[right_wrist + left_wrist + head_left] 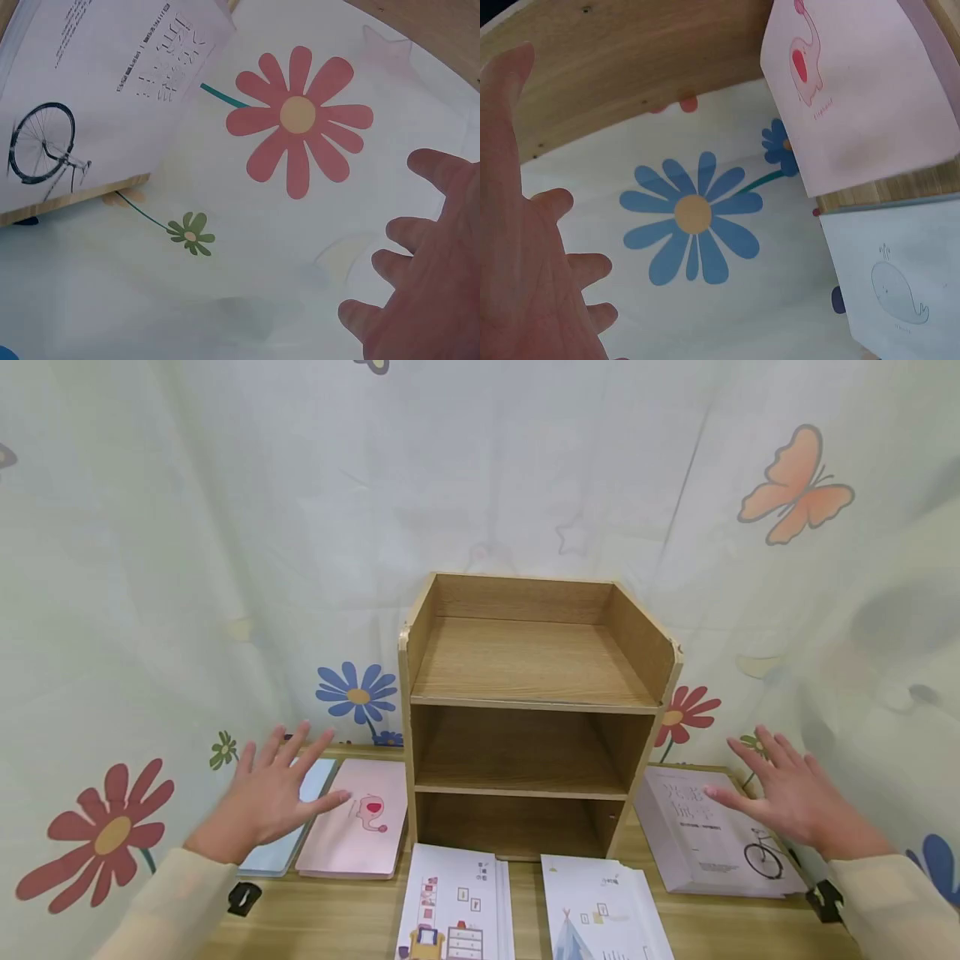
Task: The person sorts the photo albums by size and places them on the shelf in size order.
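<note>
Nearest the camera: left sleeve [168,902] and right sleeve [892,902], cream, entering at the lower corners.

Left hand [273,789]: fingers spread wide, nothing held; raised over the booklets, apart from them.

Right hand [795,793]: likewise spread wide and holding nothing; raised beside the bicycle stack, apart from it.

Pale blue booklet [907,277]: whale cover; flat, partly hidden by the left hand in the head view.

Pink stack [367,831]: elephant cover; flat, between blue booklet and shelf.

Bicycle stack [697,827]: thick, lying to the right of the shelf.

Left front stack [450,902] and right front stack [600,906]: white, before the shelf; cut off by the lower frame edge, layers stepped along their right sides.

Shelf [532,660]: wooden, three levels, upright on the wood-grain table [322,910].

Curtain [525,468]: behind all; printed flowers and a butterfly.

Risks, as judged: a one-sided pinch on a front stack could drag off the top copies and fan the rest, the layers being uneven already. Either hand dropping carelessly could skew the stack beneath. Thickness may defeat a one-handed hold on the bicycle stack.
</note>
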The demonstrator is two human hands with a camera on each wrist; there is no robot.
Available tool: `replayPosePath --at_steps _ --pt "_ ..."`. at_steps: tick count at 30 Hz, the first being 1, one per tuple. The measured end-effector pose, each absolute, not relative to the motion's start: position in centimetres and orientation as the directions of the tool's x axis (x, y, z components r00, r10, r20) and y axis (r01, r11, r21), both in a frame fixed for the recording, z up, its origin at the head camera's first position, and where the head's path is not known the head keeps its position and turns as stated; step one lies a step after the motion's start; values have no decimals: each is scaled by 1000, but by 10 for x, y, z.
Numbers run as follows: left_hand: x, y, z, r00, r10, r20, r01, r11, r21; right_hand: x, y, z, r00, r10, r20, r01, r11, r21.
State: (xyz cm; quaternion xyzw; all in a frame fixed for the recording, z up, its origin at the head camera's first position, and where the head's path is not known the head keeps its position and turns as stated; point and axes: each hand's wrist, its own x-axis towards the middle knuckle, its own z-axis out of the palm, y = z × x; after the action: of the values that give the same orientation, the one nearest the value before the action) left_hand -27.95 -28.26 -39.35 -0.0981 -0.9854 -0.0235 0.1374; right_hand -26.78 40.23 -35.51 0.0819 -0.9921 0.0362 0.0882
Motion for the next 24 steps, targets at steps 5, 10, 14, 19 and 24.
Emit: replayPosePath --at_steps 5,10,14,19,24 --pt "-274 -274 -396 -933 201 299 206 978 -14 -267 404 -360 -964 -167 205 -184 981 -67" --pt "-269 -268 -399 -917 219 332 227 974 -14 -266 405 -365 -954 -189 233 -210 975 -70" --pt "-265 -265 -400 -906 233 354 246 969 -6 -265 405 -369 -943 -194 270 -221 972 -74" --pt "-260 -262 -402 -889 248 386 271 962 8 -262 402 -374 -935 -189 301 -223 971 -84" --pt "-257 -258 -410 -888 241 391 269 963 17 -258 400 -380 -928 -188 321 -233 967 -108"
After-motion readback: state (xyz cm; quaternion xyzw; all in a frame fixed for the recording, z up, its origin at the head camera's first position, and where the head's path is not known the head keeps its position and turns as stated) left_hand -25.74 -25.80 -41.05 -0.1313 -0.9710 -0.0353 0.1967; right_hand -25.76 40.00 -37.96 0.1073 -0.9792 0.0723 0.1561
